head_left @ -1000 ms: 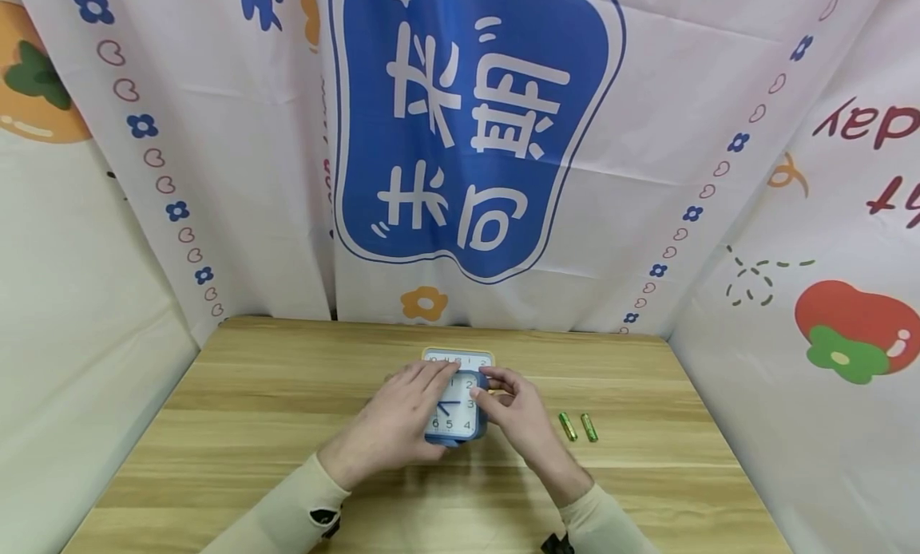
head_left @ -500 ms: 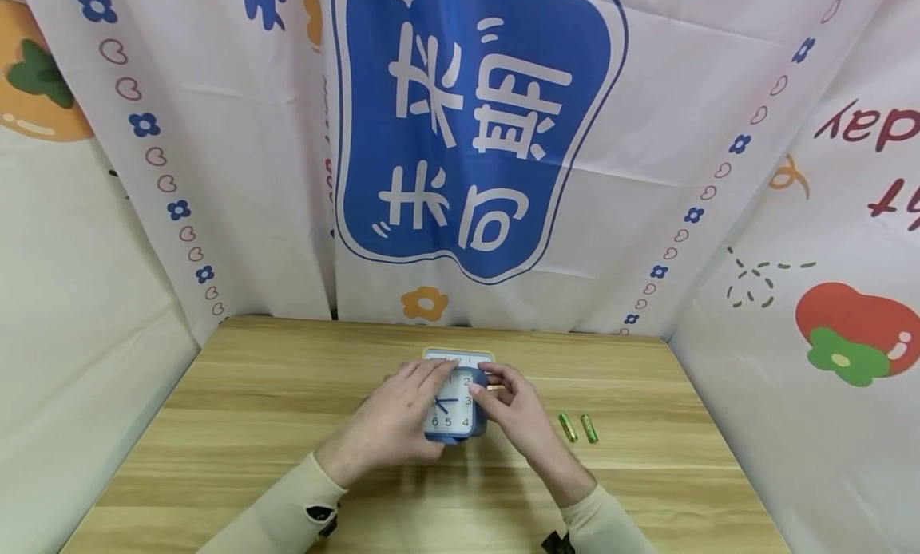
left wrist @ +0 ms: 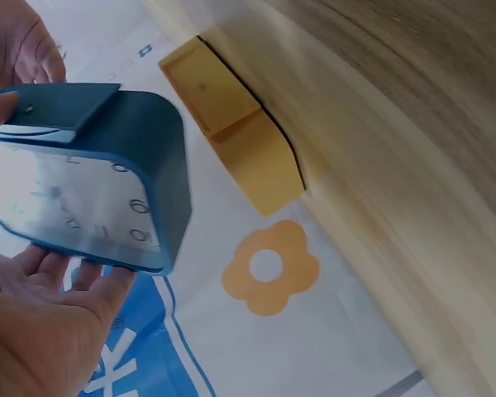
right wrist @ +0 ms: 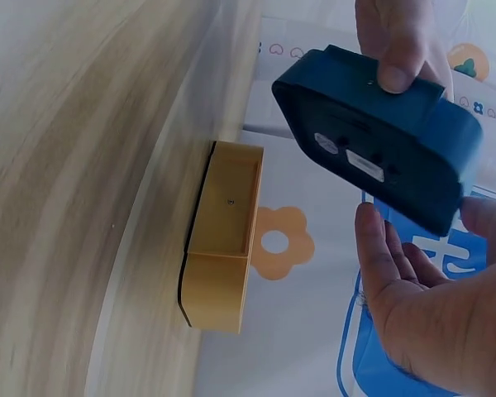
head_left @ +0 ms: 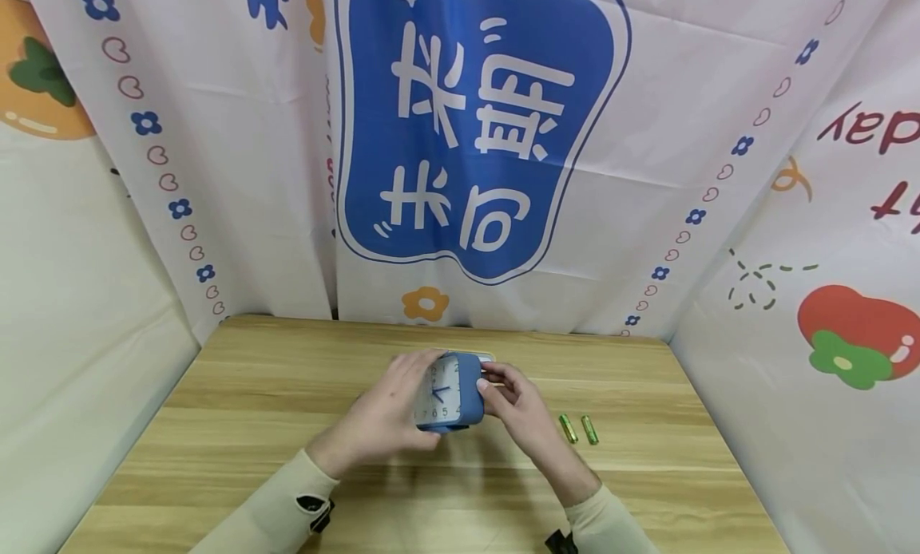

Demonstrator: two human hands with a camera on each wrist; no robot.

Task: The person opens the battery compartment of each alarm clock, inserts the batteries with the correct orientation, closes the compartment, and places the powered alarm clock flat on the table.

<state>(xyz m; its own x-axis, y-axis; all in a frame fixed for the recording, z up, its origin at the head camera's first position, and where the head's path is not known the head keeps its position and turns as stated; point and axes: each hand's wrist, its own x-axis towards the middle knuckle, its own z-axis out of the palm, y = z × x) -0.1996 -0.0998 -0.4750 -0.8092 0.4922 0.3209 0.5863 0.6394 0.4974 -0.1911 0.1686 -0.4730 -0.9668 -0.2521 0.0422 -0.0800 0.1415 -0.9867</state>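
Note:
A blue square alarm clock (head_left: 440, 390) is held up over the middle of the table. My left hand (head_left: 384, 414) grips it from the left, thumb along the underside and fingers over the top. The dial is turned toward the left and partly covered by that hand. In the right wrist view the clock's dark back (right wrist: 347, 153) shows, with small labels. My right hand (head_left: 528, 414) is at the clock's right side, its thumb at the casing edge and its fingers loosely bent, apart from the back. Behind stands a yellow clock (left wrist: 231, 124), mostly hidden in the head view.
Two green batteries (head_left: 569, 428) lie side by side on the wooden table (head_left: 647, 474), right of my right hand. A printed white curtain (head_left: 690, 83) hangs along the table's back edge, with more cloth at both sides.
The blue clock has turned leftward in my left hand, so its right side now shows, and it has shifted slightly up and left. My right thumb has gone from the front edge to the side.

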